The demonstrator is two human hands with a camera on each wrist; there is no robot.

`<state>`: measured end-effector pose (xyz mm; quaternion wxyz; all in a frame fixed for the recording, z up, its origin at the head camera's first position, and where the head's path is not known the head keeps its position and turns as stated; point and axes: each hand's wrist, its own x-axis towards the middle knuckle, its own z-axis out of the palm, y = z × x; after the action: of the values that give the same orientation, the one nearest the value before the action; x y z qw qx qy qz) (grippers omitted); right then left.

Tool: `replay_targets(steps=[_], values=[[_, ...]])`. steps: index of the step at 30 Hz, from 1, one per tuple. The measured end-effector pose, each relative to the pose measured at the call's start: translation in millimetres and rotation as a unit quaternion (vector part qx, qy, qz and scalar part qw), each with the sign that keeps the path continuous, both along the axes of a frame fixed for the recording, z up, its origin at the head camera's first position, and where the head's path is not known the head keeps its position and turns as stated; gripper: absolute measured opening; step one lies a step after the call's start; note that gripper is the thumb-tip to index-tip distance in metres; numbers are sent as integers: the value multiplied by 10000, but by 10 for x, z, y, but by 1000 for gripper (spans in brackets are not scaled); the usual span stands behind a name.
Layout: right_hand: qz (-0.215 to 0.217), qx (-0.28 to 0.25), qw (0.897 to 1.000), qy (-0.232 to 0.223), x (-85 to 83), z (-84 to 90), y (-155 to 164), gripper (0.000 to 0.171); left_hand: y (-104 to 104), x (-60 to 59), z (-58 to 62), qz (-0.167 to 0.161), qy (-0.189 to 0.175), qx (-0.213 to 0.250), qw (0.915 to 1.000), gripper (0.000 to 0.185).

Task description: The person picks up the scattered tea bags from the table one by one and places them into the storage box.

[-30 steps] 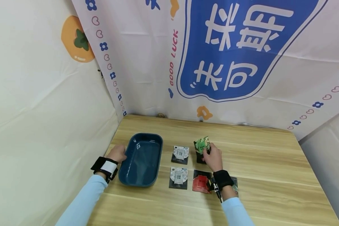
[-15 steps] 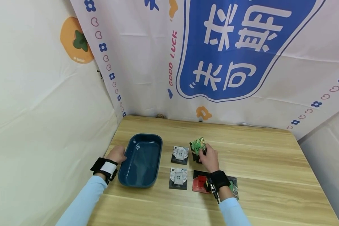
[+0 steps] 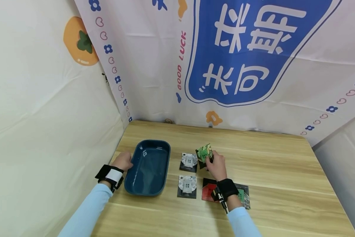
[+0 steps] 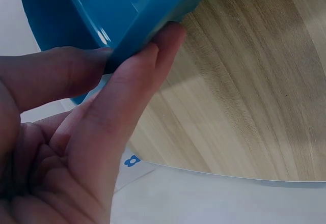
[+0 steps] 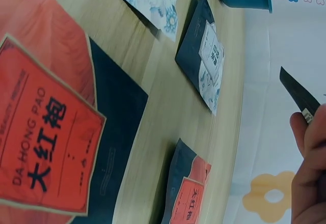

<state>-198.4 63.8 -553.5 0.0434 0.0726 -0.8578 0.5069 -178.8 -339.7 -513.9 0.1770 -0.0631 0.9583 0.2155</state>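
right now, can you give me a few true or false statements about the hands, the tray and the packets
1. The right hand holds a green packet off the table. True.
2. The left hand lies flat on the table, away from the blue tray. False: it grips the tray's rim.
3. Two packets lie inside the tray. False: none show inside it.
4. Two white-labelled packets lie on the table beside the tray. True.
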Motion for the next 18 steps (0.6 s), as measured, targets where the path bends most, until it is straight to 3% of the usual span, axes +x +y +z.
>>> replay_targets(steps=[18], values=[[122,212,9997,-91,41,73,-172,20,1,37,9,-13,131,18,9999,37]])
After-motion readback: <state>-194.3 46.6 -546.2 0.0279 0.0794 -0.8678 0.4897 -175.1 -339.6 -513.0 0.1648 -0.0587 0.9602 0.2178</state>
